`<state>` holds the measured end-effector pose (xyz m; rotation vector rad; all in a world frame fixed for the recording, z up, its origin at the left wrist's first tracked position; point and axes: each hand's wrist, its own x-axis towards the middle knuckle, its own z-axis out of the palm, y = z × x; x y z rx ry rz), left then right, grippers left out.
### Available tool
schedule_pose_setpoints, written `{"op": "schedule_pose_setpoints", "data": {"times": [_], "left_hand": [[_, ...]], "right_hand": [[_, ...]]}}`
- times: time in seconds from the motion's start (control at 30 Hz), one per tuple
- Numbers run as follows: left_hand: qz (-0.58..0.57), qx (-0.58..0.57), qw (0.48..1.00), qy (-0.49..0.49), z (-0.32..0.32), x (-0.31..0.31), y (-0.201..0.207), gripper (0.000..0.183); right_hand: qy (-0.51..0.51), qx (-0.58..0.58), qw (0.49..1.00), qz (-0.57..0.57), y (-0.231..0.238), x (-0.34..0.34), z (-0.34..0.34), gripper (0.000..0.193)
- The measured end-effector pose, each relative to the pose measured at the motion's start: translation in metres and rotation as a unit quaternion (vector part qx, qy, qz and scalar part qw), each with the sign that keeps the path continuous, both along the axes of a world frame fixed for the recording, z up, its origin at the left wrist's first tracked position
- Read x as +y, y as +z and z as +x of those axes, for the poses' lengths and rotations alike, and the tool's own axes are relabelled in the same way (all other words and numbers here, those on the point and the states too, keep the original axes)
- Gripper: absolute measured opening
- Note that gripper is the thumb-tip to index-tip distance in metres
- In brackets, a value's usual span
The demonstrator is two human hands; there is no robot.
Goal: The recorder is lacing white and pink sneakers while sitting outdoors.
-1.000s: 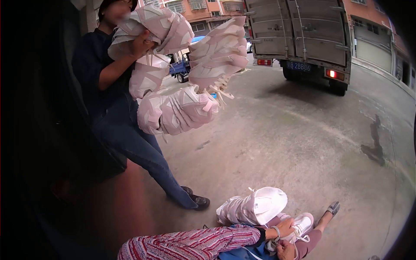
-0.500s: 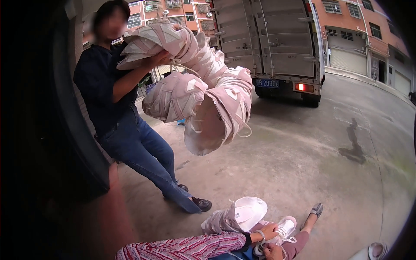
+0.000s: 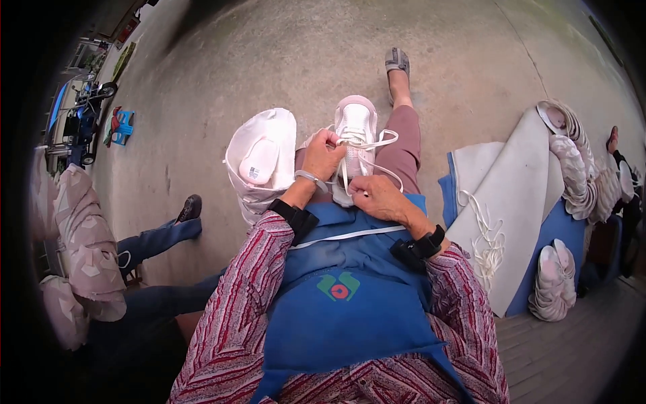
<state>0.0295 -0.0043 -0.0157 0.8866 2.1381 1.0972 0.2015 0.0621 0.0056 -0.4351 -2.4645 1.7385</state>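
Observation:
A pale pink and white sneaker upper (image 3: 355, 124) rests between my knees, toe pointing away from me. White shoelace (image 3: 387, 138) runs through its eyelets and loops out to the right. At the left side of the lacing, my left hand (image 3: 323, 158) pinches the lace with its fingers closed. Lower and to the right, my right hand (image 3: 382, 197) is closed on another part of the lace near the ankle opening. Beside my left knee stands a bundle of nested shoe uppers (image 3: 235, 168), a white sole-shaped piece showing inside.
On the right, a pale sheet (image 3: 498, 182) over blue cloth carries loose white laces (image 3: 490, 239). More nested uppers (image 3: 555, 279) lie there. At the left, a person in jeans (image 3: 161, 232) stands by stacked uppers (image 3: 87, 236). A blue stool (image 3: 122, 128) and motorbike (image 3: 84, 114) are farther off.
My view has swung down from the person with stacked uppers and the truck to my lap. Both hands stay at the sneaker upper; the truck is out of view.

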Motion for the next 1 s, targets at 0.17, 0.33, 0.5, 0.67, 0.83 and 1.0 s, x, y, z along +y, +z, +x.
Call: {"op": "schedule_pose_setpoints", "data": {"times": [0.17, 0.33, 0.5, 0.67, 0.83, 1.0], "left_hand": [[-0.008, -0.048, 0.999, 0.004, 0.012, -0.005, 0.001, 0.018], [0.000, -0.119, 0.993, -0.010, 0.009, -0.004, 0.001, 0.016], [0.004, -0.242, 0.970, -0.002, 0.004, -0.005, 0.007, 0.014], [0.021, 0.031, 0.999, 0.024, 0.002, -0.008, -0.004, 0.021], [0.118, 0.025, 0.990, 0.070, 0.019, 0.014, -0.023, 0.017], [0.070, -0.014, 0.992, 0.108, 0.018, 0.004, -0.026, 0.019]], "right_hand": [[0.000, -0.058, 0.995, -0.081, 0.014, 0.011, 0.031, 0.012], [0.007, -0.098, 0.989, -0.111, 0.036, 0.021, 0.039, 0.012], [-0.013, -0.150, 0.970, -0.190, 0.051, 0.036, 0.045, 0.012], [-0.013, -0.141, 0.990, 0.007, 0.043, 0.028, 0.034, 0.011], [-0.080, -0.189, 0.979, 0.006, 0.036, 0.021, 0.036, 0.014], [-0.074, -0.182, 0.980, 0.026, 0.040, 0.008, 0.015, 0.015]]}}
